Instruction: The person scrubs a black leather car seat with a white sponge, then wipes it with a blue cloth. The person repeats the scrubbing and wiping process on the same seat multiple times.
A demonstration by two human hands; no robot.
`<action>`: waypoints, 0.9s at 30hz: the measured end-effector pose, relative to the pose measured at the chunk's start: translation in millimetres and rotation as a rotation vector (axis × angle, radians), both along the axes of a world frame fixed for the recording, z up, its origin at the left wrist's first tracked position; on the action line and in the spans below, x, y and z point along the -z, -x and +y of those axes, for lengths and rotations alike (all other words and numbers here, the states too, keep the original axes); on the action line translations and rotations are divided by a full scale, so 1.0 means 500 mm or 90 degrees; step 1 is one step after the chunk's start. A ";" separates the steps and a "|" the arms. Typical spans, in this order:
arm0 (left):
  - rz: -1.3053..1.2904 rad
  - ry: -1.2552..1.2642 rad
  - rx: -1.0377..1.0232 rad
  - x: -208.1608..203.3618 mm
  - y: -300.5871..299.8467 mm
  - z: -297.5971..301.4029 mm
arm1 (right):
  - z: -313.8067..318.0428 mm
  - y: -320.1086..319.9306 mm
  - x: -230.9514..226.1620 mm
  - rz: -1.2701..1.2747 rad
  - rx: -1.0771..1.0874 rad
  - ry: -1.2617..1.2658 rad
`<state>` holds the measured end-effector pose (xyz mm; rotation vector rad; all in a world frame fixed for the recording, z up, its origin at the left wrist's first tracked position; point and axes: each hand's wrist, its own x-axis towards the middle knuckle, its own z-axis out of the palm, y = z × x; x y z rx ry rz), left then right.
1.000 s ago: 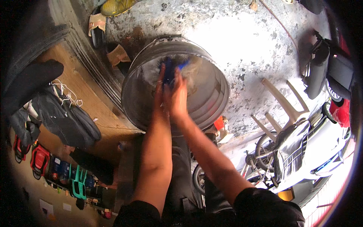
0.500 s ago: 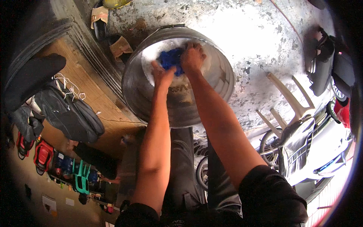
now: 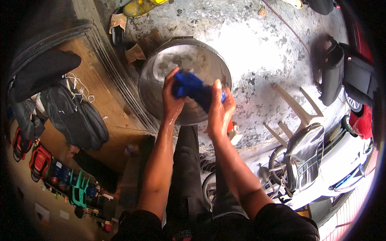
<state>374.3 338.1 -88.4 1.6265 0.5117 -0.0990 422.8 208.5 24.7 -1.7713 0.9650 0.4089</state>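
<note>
A dark blue piece of wet-looking cloth (image 3: 194,87) is stretched between my two hands, above a large round metal tub (image 3: 145,72). My left hand (image 3: 173,98) grips its left end, with the thumb side up. At the other end, my right hand (image 3: 220,112) has its fingers closed around the cloth, near the tub's right rim. The cloth is slightly blurred. Water glistens on my left wrist and forearm. Inside the tub, whitish suds and cloudy liquid show behind the cloth, while my hands and the cloth hide its near part.
A step with a wooden-looking floor runs along the left, carrying a dark backpack (image 3: 74,120). Beyond the tub are a sandal (image 3: 135,53) and a yellow shoe (image 3: 138,8). On the right, a beige plastic chair (image 3: 304,114) lies near a parked two-wheeler. Another person's arm (image 3: 94,164) shows lower left.
Both hands have lifted the blue cloth out of the tub's suds and drawn it nearer to me. It was bunched low between them; now it is stretched across.
</note>
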 end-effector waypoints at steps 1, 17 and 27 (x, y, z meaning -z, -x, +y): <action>0.053 0.024 -0.006 -0.035 0.000 0.003 | -0.016 0.006 0.031 0.012 0.039 -0.032; 0.063 0.349 0.065 -0.190 -0.062 0.092 | -0.060 -0.037 0.059 0.193 -0.235 -1.014; 0.295 0.184 -0.184 -0.116 -0.104 0.055 | 0.003 0.001 0.124 0.026 -0.546 -0.368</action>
